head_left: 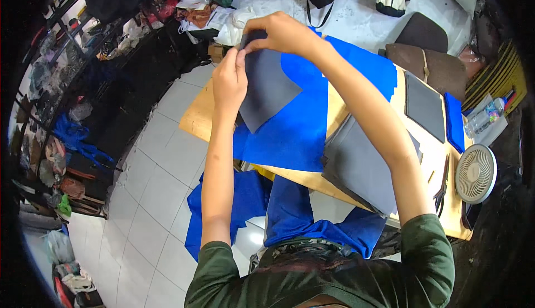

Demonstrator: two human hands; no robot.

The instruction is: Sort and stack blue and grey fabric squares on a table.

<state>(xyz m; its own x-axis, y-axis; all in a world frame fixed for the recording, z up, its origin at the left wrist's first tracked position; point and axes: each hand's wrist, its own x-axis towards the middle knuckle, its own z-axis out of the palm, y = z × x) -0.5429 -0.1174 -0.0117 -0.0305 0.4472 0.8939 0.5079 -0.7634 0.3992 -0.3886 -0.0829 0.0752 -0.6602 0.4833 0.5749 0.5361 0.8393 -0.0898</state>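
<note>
A dark grey sheet (267,93), cut to a pointed shape, is raised at its far left edge. My left hand (229,80) pinches that edge between thumb and fingers. Just beyond it, my right hand (281,34) arches over the same edge, with thumb and fingers closed on it. The sheet's lower part rests over a bright blue sheet (295,143) spread on the wooden table (195,115). Whether the sheets are fabric or felt, I cannot tell.
A stack of grey sheets (359,166) lies under my right forearm. More blue sheets (362,62), a dark grey pad (424,107), scissors (443,182) and a white fan (475,173) occupy the right side. Blue material (223,202) hangs low beside my legs. Cluttered shelves (72,113) stand left.
</note>
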